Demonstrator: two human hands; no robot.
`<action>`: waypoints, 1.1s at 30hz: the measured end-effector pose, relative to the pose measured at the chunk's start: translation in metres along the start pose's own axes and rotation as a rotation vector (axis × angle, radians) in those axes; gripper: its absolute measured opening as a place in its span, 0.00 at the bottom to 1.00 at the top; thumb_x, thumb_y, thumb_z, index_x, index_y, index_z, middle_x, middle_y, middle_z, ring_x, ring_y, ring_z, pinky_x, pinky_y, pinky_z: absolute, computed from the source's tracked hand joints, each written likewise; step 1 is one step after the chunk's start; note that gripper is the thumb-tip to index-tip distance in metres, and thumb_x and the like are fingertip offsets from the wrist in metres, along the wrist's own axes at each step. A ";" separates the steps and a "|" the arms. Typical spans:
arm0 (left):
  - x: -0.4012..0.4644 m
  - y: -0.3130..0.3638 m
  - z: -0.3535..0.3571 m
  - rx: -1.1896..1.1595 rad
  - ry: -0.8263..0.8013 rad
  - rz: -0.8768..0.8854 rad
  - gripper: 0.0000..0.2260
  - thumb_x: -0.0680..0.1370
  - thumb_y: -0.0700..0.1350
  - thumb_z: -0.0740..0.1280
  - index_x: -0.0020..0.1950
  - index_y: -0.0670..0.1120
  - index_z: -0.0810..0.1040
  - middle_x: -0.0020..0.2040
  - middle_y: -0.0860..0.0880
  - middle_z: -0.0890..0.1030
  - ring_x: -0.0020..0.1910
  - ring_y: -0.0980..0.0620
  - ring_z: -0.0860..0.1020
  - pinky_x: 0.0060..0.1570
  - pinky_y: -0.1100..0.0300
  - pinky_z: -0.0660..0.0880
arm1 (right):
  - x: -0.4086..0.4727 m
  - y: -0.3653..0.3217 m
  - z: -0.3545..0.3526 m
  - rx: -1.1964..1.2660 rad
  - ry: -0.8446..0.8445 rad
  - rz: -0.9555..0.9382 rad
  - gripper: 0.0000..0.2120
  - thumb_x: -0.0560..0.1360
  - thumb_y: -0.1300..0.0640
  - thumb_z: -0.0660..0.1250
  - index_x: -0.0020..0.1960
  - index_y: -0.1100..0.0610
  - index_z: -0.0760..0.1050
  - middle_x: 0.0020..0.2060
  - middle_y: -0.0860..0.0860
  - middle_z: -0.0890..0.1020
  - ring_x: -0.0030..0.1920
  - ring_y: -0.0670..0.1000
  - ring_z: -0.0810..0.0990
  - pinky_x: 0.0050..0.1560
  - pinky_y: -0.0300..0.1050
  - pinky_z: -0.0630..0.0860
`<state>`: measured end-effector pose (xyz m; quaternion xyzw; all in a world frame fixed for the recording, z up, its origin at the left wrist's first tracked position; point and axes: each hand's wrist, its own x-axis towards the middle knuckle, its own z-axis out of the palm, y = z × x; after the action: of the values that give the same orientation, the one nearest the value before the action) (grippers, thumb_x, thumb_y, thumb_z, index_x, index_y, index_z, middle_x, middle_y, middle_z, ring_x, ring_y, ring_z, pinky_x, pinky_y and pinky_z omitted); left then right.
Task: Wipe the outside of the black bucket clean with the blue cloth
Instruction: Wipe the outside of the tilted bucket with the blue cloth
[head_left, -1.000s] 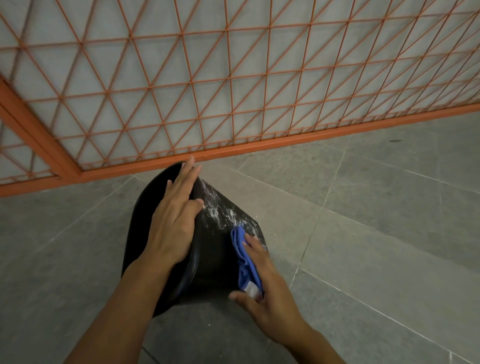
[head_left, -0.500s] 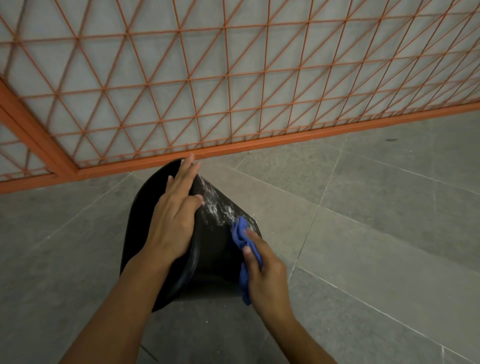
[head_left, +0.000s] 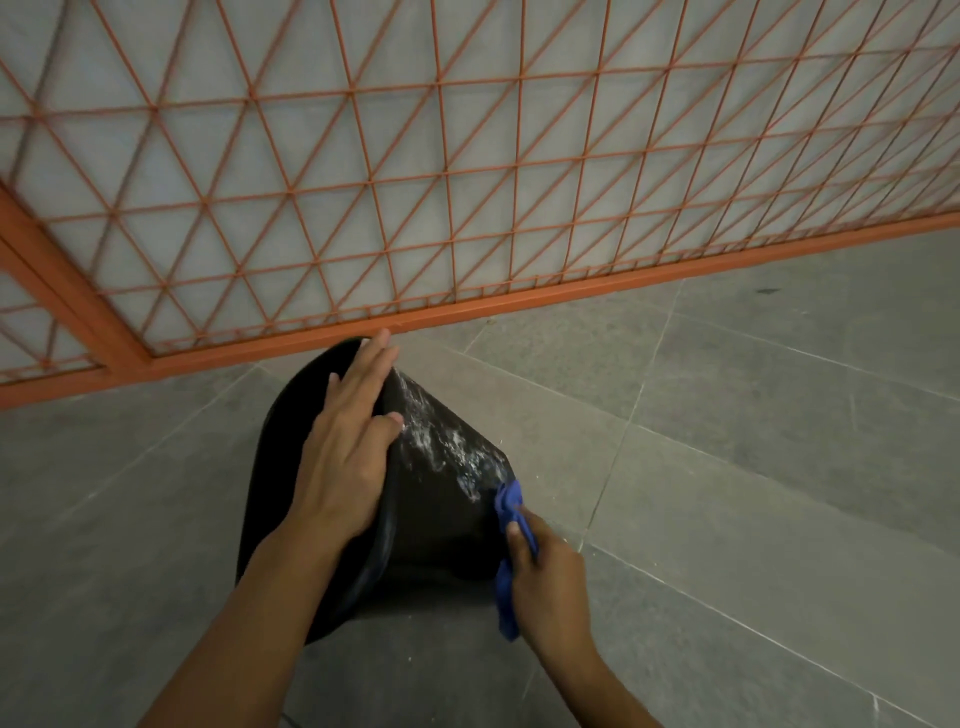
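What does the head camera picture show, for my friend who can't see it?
A person tips a black bucket on its side on a grey tiled floor, left hand flat on it, right hand pressing a blue cloth to its whitish-smeared outside. An orange wire fence stands behind.
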<state>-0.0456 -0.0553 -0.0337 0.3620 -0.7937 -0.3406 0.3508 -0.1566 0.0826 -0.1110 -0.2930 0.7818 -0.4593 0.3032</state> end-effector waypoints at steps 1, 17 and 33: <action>0.000 0.000 0.001 -0.006 -0.005 0.006 0.30 0.71 0.42 0.55 0.74 0.48 0.63 0.73 0.63 0.59 0.71 0.74 0.52 0.73 0.67 0.44 | -0.009 -0.004 0.000 0.021 -0.019 0.002 0.15 0.79 0.55 0.56 0.65 0.53 0.69 0.48 0.52 0.79 0.42 0.40 0.77 0.40 0.23 0.69; 0.002 -0.006 -0.006 -0.065 0.033 -0.042 0.29 0.70 0.42 0.55 0.73 0.47 0.65 0.74 0.57 0.61 0.68 0.77 0.55 0.70 0.74 0.44 | 0.024 0.001 -0.002 -0.119 -0.079 -0.086 0.11 0.79 0.54 0.57 0.54 0.55 0.77 0.41 0.53 0.81 0.37 0.44 0.77 0.36 0.30 0.68; 0.001 0.000 -0.002 -0.013 0.012 -0.048 0.30 0.71 0.43 0.54 0.74 0.51 0.62 0.76 0.59 0.58 0.73 0.69 0.52 0.74 0.67 0.41 | 0.051 0.020 -0.005 -0.371 -0.130 0.132 0.12 0.79 0.58 0.55 0.58 0.58 0.74 0.53 0.59 0.80 0.55 0.58 0.78 0.50 0.42 0.70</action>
<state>-0.0445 -0.0564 -0.0330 0.3806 -0.7803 -0.3520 0.3498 -0.1971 0.0554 -0.1372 -0.3210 0.8492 -0.2668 0.3235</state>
